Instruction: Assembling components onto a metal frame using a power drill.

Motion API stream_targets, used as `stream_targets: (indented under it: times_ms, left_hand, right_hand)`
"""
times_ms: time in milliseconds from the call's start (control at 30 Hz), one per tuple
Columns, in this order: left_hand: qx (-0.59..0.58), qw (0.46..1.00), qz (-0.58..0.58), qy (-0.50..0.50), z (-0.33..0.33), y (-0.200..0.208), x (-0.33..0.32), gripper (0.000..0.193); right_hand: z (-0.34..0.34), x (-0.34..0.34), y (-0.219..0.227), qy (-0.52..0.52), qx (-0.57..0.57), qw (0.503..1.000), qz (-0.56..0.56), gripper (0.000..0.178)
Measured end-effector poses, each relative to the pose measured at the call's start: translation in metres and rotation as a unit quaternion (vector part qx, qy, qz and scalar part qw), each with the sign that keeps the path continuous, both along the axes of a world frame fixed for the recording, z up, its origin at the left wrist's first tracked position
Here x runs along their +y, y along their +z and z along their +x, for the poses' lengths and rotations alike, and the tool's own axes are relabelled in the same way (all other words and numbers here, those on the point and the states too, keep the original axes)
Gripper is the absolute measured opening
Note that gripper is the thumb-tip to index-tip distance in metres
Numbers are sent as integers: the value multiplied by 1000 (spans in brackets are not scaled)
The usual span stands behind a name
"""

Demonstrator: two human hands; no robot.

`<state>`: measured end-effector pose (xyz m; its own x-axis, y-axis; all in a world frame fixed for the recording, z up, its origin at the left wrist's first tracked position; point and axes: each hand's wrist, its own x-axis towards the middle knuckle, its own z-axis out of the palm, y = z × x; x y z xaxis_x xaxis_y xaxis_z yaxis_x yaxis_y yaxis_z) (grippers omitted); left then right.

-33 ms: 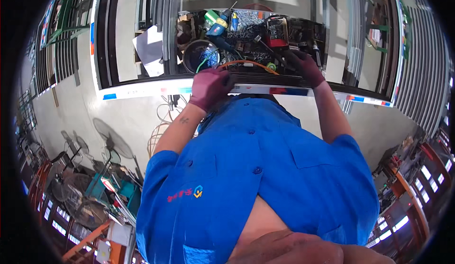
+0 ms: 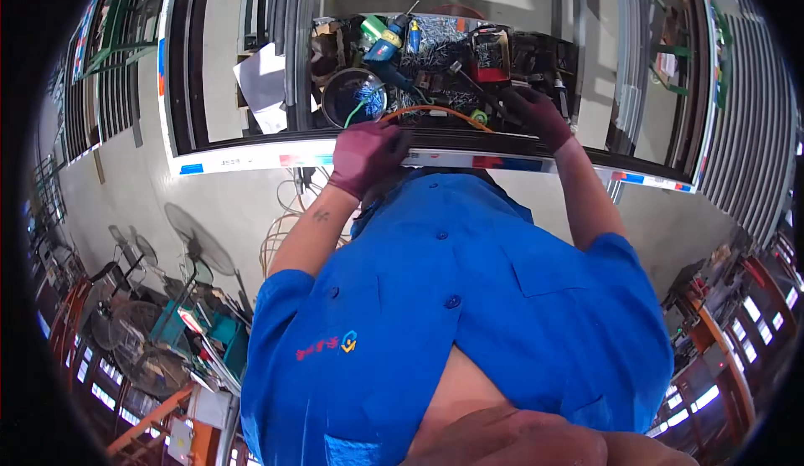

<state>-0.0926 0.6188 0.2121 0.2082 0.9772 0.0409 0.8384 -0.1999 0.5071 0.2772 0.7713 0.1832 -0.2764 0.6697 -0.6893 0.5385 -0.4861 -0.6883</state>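
Note:
My left hand (image 2: 367,156), in a maroon glove with dark fingertips, rests at the near rail of a dark metal frame (image 2: 285,141). Its fingers are curled; whatever lies inside them is hidden. Past that rail reaches my right hand (image 2: 543,119), gloved alike, its fingers stretched out and apart over the hardware. A dark-handled tool with a metal head (image 2: 456,68) lies close to those fingertips. Between my hands an orange hose (image 2: 431,108) arches across. Beyond my left hand stands a round dark bowl (image 2: 328,102) with small bluish pieces in it.
A blue and yellow cordless drill (image 2: 385,45) lies among heaped screws (image 2: 440,35). A red bin (image 2: 492,72) stands right of them. White sheets (image 2: 264,89) lie at the left. Fans (image 2: 197,240) stand on the floor behind my left arm, with coiled hoses (image 2: 280,231) nearer.
My left hand has shifted very slightly to the left along the rail. The right hand stays in the same place.

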Motion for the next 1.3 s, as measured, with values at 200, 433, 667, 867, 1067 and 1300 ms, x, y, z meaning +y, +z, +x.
stream_targets:
  times_ms: [200, 433, 667, 867, 1067, 1300]
  left_hand:
    - [13, 999, -33, 30, 11, -3, 7, 18]
    - [33, 997, -48, 57, 12, -6, 11, 23]
    - [38, 995, -48, 74, 10, -2, 10, 18]
    - [28, 997, -41, 61, 5, -7, 11, 16]
    - [4, 997, -30, 76, 7, -5, 9, 15]
    - [6, 997, -38, 70, 9, -8, 5, 16]
  right_hand:
    - [63, 42, -224, 349, -150, 925, 17, 52]
    - [73, 23, -361, 406, -356, 841, -26, 54]
    - [31, 29, -332, 432, -366, 821, 76, 48]
    - [35, -21, -419, 577, -186, 789, 98, 37]
    - [-29, -10, -455, 169, -141, 961, -166, 64]
    - [-56, 7, -454, 235, -176, 949, -113, 44]
